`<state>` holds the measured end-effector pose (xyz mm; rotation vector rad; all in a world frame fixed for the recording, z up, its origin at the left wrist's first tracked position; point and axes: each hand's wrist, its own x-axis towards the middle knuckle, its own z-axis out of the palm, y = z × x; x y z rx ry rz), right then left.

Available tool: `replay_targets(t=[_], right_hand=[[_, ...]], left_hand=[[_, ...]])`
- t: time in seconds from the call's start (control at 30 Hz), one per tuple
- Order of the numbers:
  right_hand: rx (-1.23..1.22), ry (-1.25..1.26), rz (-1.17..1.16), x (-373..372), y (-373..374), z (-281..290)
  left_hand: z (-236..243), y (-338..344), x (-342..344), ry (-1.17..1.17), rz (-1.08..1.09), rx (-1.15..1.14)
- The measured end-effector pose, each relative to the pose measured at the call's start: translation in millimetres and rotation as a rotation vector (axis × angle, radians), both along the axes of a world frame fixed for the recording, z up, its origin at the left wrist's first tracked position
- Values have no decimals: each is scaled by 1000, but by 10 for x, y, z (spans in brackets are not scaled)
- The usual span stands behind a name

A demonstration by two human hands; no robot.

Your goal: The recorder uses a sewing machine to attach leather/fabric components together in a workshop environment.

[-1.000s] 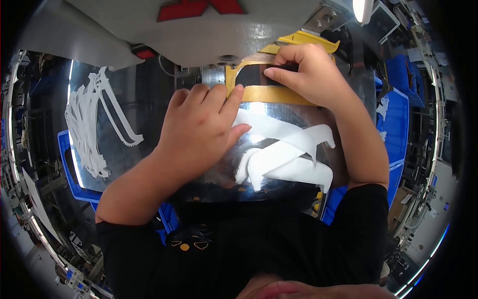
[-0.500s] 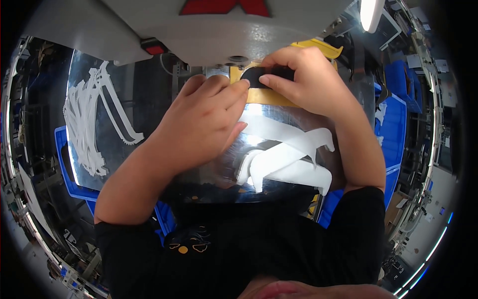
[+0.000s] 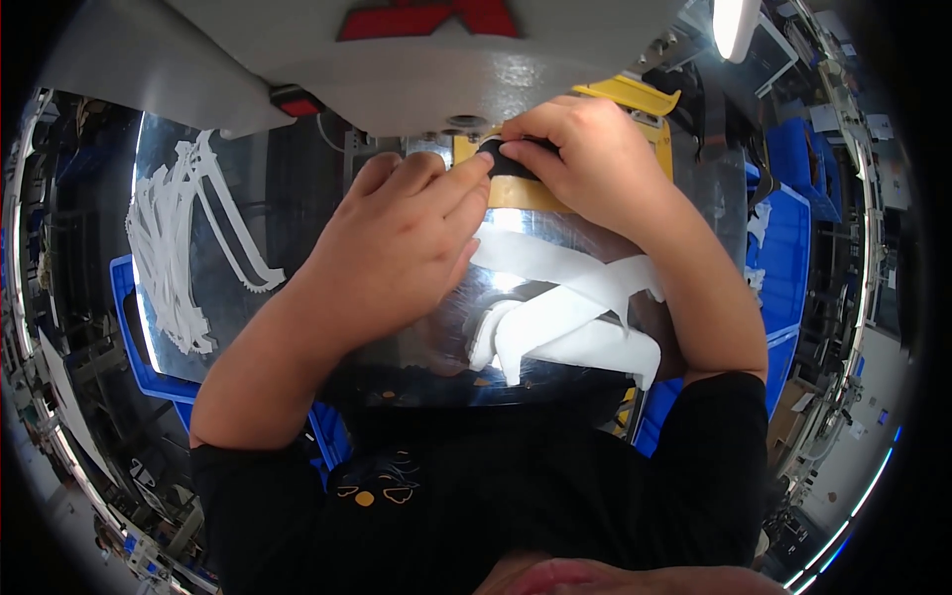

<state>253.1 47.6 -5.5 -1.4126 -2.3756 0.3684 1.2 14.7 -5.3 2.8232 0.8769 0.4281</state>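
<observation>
A dark, flat piece with a curved edge [image 3: 511,164], which looks like fabric, lies beneath the grey machine head [image 3: 397,84] on a yellow plate [image 3: 531,193]. My left hand [image 3: 412,233] comes in from the left, fingers curled together and a fingertip pressing the piece's left edge. From the right, my right hand [image 3: 595,159] pinches the same piece between thumb and fingers. The machine head and my fingers hide its far part. Closer to me, several white curved cut pieces [image 3: 585,342] overlap on the shiny tabletop.
A pile of white narrow strips [image 3: 164,258] lies on the table at the left. Blue bins [image 3: 783,258] stand beyond the right edge, and another blue bin [image 3: 129,317] beyond the left. A yellow bracket [image 3: 635,96] sits behind my right hand. A lamp [image 3: 734,30] glows at the upper right.
My right hand has shifted left, closer to my left hand, and less of the dark piece shows between them. My left hand has moved only slightly left.
</observation>
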Motion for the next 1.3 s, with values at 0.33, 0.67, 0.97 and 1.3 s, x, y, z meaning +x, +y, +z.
replay_targets(t=[0.33, 0.67, 0.97, 1.3], right_hand=[[121, -143, -53, 36, 34, -84], [-146, -257, -225, 566, -62, 293], [-474, 312, -496, 1112, -380, 70], [-484, 37, -519, 1024, -371, 218]], left_hand=[[-42, -18, 13, 34, -8, 168], [-49, -48, 35, 83, 59, 51], [-40, -35, 135, 158, 116, 48], [48, -33, 154, 222, 150, 3]])
